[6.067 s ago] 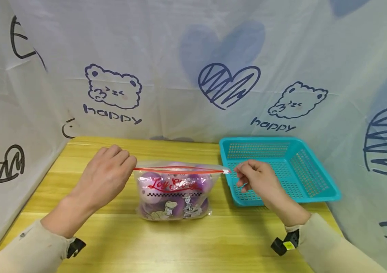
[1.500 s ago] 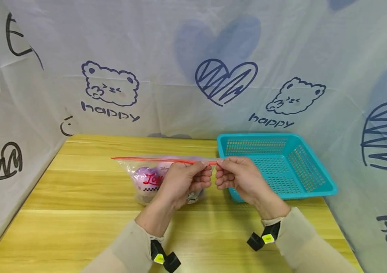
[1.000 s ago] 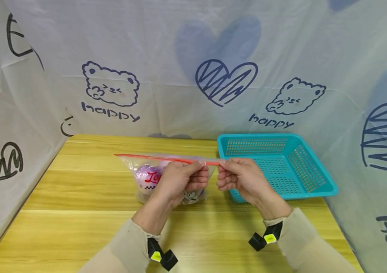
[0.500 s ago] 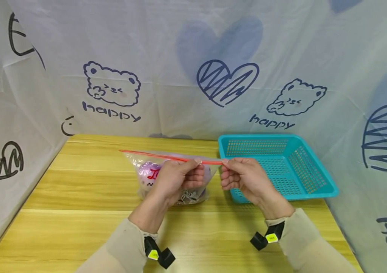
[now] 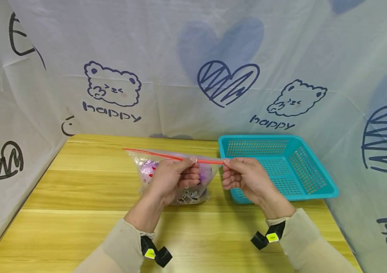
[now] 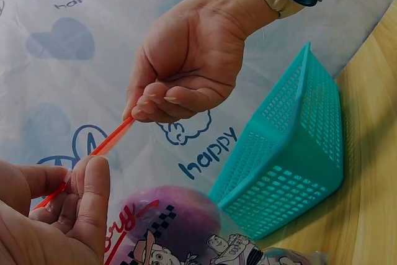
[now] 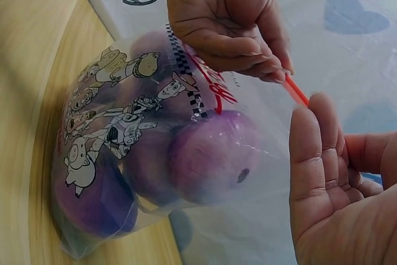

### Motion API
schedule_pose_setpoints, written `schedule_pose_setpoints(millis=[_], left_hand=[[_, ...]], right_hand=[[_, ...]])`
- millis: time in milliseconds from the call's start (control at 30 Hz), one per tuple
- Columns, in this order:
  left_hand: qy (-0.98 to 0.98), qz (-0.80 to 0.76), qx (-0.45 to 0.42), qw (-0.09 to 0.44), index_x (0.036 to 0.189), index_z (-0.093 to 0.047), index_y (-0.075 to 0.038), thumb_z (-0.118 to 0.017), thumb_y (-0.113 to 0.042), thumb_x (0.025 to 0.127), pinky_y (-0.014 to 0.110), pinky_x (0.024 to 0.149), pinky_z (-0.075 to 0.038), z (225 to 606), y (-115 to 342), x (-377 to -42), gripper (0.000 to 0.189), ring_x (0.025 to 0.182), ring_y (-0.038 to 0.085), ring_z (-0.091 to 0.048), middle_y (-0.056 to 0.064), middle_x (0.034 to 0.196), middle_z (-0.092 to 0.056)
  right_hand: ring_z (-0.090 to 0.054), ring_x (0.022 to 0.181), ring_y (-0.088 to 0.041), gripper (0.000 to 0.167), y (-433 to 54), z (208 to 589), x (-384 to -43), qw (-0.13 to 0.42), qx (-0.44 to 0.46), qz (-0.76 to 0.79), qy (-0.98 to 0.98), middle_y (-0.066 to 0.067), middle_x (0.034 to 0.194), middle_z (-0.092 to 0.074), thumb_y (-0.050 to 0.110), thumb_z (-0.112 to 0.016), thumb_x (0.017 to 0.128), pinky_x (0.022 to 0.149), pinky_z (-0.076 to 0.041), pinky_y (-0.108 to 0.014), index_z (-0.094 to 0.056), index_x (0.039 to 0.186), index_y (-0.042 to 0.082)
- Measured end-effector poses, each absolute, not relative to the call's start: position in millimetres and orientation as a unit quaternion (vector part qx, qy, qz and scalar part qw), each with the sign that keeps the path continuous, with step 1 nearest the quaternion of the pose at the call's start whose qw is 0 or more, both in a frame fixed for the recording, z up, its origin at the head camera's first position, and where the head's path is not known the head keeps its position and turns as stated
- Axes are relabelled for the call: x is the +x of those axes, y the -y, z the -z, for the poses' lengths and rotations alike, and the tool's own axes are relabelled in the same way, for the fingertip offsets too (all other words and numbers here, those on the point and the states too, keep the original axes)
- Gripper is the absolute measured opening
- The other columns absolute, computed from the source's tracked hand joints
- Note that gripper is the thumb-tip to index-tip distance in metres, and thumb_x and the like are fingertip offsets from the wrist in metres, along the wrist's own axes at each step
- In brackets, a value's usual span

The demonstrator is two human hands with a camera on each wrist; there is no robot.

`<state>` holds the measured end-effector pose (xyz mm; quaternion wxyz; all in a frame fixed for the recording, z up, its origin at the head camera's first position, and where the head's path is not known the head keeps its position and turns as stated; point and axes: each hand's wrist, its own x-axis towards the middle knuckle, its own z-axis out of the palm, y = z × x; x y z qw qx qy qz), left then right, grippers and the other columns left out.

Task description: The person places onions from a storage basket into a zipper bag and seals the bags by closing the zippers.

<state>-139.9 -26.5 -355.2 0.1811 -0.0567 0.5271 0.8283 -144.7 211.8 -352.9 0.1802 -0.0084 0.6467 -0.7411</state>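
Note:
A clear zip bag with a red zip strip and printed cartoon figures stands upright on the table. Inside it are several purple, pale-patched round things, whose kind I cannot tell. My left hand pinches the bag's small white zip slider between thumb and forefinger, partway along the strip. My right hand pinches the strip's right end, and the strip is taut between the two hands. The left hand hides part of the bag in the head view.
Just right of the bag sits a turquoise perforated basket, partly behind my right hand. Beneath everything is a yellow wood-grain table. White cloth printed with bears and hearts hangs behind and at the sides.
Six seconds ago my left hand held the strip's left end and the slider sat at the right end. Lately the left hand and slider have moved left along the strip; the right hand barely moved.

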Motion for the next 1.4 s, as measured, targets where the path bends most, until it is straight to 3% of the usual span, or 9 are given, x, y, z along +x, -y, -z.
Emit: schedule_pose_setpoints(millis=[233,600,867,1133,1400], left_hand=[[-0.531,-0.826,-0.055,0.177,0.094,-0.074,0.005,-0.061,-0.012,0.106,0.026,0.064,-0.062,354.3,32.1,-140.8,0.025,0.063,0.013,-0.072,0.007,0.074,-0.074],[-0.538,-0.826,-0.058,0.159,0.090,-0.074,0.002,-0.061,-0.011,0.105,0.027,0.065,-0.062,352.8,40.8,-142.5,0.024,0.064,0.012,-0.072,0.006,0.073,-0.073],[-0.541,-0.826,-0.057,0.149,0.100,-0.073,0.011,-0.060,-0.013,0.106,0.029,0.067,-0.063,353.5,48.0,-143.9,0.028,0.068,0.014,-0.074,0.007,0.076,-0.075],[-0.539,-0.827,-0.076,0.139,0.087,-0.076,-0.001,-0.060,-0.013,0.106,0.028,0.068,-0.063,352.7,57.4,-144.6,0.028,0.068,0.013,-0.074,0.007,0.076,-0.075],[-0.531,-0.833,-0.079,0.138,0.083,-0.077,-0.005,-0.061,-0.016,0.106,0.027,0.068,-0.063,351.8,69.2,-145.0,0.030,0.067,0.012,-0.074,0.005,0.074,-0.074]], right_hand=[[-0.072,0.058,-0.012,0.027,-214.1,353.3,-145.6,0.174,-0.010,0.747,-0.642,-0.002,0.070,-0.072,0.013,-0.055,0.108,0.064,-0.063,-0.032,-0.068,0.087,0.003],[-0.072,0.058,-0.011,0.029,-217.2,353.2,-147.6,0.172,-0.004,0.750,-0.639,-0.002,0.070,-0.071,0.015,-0.057,0.108,0.064,-0.063,-0.032,-0.070,0.083,0.007],[-0.072,0.058,-0.011,0.028,-219.0,352.8,-148.2,0.171,-0.003,0.747,-0.643,-0.001,0.070,-0.071,0.016,-0.058,0.107,0.064,-0.063,-0.032,-0.070,0.084,0.007],[-0.072,0.058,-0.011,0.028,-221.9,352.9,-148.6,0.167,0.001,0.742,-0.649,0.000,0.069,-0.072,0.016,-0.058,0.107,0.064,-0.063,-0.032,-0.071,0.083,0.008],[-0.072,0.057,-0.011,0.030,-222.5,351.5,-148.8,0.164,0.005,0.744,-0.647,0.000,0.068,-0.071,0.016,-0.057,0.108,0.062,-0.063,-0.031,-0.071,0.082,0.008]])
